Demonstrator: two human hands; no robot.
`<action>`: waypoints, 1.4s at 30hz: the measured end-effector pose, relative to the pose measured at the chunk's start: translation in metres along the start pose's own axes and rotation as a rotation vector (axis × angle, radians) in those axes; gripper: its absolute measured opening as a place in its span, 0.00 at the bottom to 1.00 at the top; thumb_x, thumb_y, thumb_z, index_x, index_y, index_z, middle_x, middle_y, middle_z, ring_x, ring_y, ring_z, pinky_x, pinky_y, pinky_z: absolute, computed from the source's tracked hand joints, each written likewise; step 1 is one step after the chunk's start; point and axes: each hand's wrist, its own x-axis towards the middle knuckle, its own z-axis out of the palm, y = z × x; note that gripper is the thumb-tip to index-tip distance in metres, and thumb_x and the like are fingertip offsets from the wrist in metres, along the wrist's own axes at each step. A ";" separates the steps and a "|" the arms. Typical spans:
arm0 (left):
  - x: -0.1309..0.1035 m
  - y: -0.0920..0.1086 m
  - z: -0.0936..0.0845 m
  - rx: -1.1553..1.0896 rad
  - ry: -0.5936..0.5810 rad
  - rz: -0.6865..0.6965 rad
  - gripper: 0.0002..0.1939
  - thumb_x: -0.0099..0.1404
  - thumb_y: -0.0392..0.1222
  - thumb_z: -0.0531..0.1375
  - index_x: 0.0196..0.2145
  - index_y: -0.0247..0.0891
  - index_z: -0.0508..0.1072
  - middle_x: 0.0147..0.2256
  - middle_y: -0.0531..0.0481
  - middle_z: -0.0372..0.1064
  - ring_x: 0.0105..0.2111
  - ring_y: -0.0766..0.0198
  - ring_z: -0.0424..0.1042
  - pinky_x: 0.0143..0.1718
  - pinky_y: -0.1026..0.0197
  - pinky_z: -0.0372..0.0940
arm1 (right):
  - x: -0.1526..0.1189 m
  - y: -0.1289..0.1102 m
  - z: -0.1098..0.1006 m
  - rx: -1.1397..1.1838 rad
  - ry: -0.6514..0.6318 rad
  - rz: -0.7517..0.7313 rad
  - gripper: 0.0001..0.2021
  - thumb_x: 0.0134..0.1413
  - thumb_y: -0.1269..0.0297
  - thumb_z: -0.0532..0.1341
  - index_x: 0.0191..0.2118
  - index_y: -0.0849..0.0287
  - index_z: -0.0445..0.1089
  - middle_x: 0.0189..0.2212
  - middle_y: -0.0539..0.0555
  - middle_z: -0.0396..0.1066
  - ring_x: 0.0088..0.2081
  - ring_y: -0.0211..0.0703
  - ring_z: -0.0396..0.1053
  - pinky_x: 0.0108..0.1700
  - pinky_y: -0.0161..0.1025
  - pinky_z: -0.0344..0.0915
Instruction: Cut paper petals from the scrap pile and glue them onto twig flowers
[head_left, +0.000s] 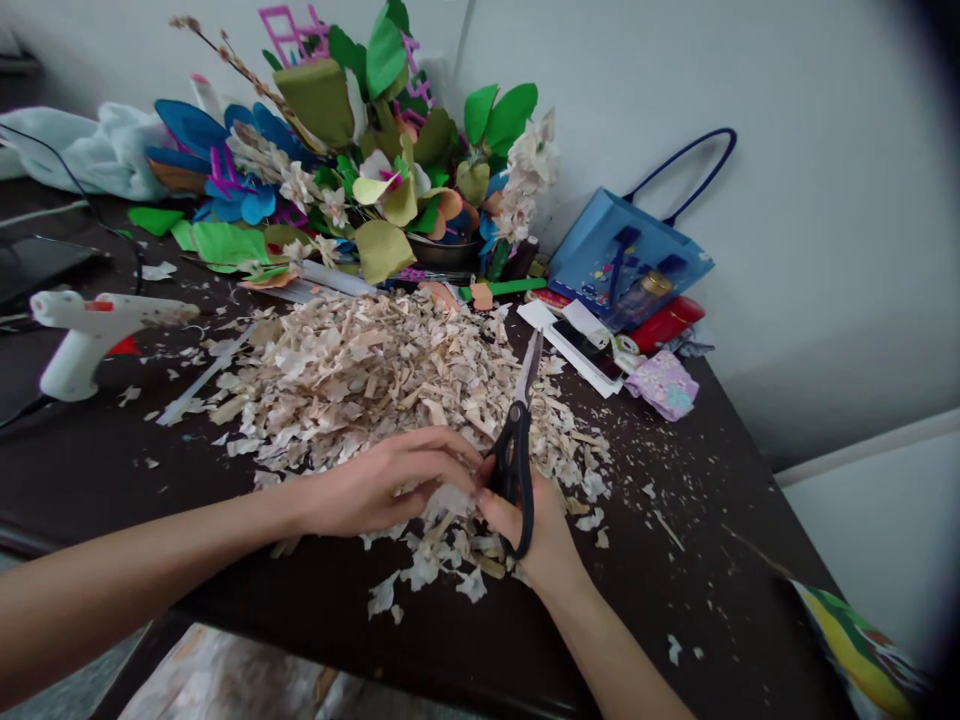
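Black-handled scissors rest in my right hand, their blades nearly closed and pointing away from me. The handle loops lie around and over the thumb side of that hand. My left hand reaches in from the left, its fingertips pinched together beside my right thumb. A small pale scrap shows at those fingertips. Both hands are over the near side of a large heap of cream and beige scraps on the dark table.
A white glue gun lies at left. Artificial leaves and flowers stand behind the heap. A blue bag, a phone and a floral cloth are at right. A bag of scraps sits below the front edge.
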 end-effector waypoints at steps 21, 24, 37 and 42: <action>-0.001 -0.008 0.022 -0.048 0.170 -0.453 0.10 0.64 0.43 0.55 0.41 0.35 0.70 0.35 0.47 0.70 0.32 0.65 0.69 0.31 0.65 0.63 | -0.003 0.004 0.001 -0.044 0.097 -0.120 0.08 0.45 0.66 0.63 0.33 0.58 0.65 0.27 0.48 0.67 0.27 0.37 0.65 0.31 0.34 0.65; 0.000 -0.005 0.022 0.042 0.197 -0.396 0.10 0.63 0.41 0.57 0.41 0.36 0.70 0.36 0.47 0.71 0.34 0.65 0.70 0.33 0.65 0.63 | -0.006 0.000 0.006 -0.045 0.115 -0.099 0.08 0.44 0.66 0.63 0.33 0.57 0.65 0.25 0.47 0.68 0.26 0.37 0.66 0.31 0.34 0.65; -0.001 -0.007 -0.001 -0.217 0.509 -0.515 0.10 0.61 0.44 0.61 0.31 0.34 0.67 0.29 0.48 0.71 0.28 0.66 0.70 0.29 0.66 0.65 | -0.013 -0.004 -0.007 -0.002 -0.074 -0.155 0.19 0.53 0.44 0.57 0.37 0.57 0.63 0.24 0.49 0.60 0.23 0.37 0.58 0.23 0.33 0.58; 0.000 -0.007 -0.017 -0.339 0.664 -0.528 0.13 0.60 0.46 0.62 0.30 0.35 0.63 0.27 0.48 0.72 0.27 0.66 0.71 0.29 0.65 0.65 | -0.017 -0.004 -0.011 -0.116 -0.254 -0.069 0.21 0.52 0.43 0.57 0.37 0.58 0.62 0.23 0.47 0.57 0.23 0.35 0.54 0.22 0.32 0.53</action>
